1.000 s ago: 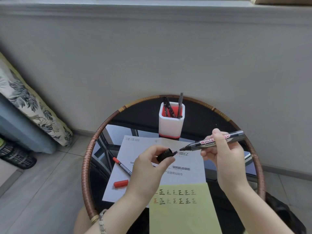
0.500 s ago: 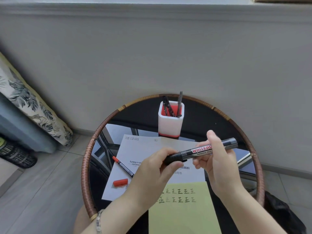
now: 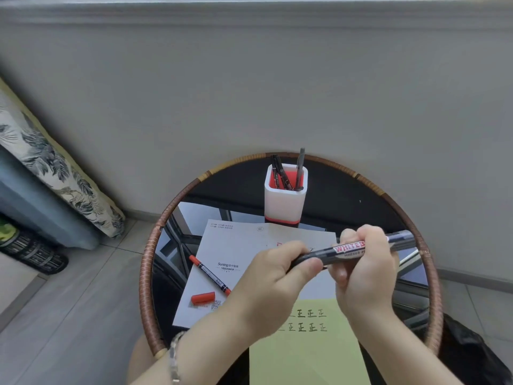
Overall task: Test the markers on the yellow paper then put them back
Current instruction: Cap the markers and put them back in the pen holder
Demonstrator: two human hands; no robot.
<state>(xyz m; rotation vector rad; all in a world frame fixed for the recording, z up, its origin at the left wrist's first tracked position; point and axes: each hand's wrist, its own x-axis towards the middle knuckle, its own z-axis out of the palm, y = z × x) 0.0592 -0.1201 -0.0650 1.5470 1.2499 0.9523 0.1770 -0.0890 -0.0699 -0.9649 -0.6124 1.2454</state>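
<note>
Both grips meet on the whiteboard marker, held roughly level in the air above the counter, over the white leaflet. It is not in the cup and not touching any paper.

The right grip is wrapped round the barrel at the label. The left grip pinches the dark tip end between thumb and fingers. Likely the capping step: one hand braces the barrel, the other pushes on the end.

The yellow paper lies at the near edge, close to the body for writing, with rows of test characters on it. The pen cup stands at the far edge by the wall, clear of the writing area, and holds dark markers and a grey pen. The red pen lies on the leaflet with a loose red cap just beside it, probably waiting to be capped and returned.

Hidden:
- The marker's tip and cap seam are under the left fingers, so I cannot tell if the cap is seated.
- The right fingers cut off the label text.
- The left wrist covers the left part of the character rows.
- The near end of the yellow paper runs out of frame.
- Reflections in the glass top make its surface hard to read.
</note>
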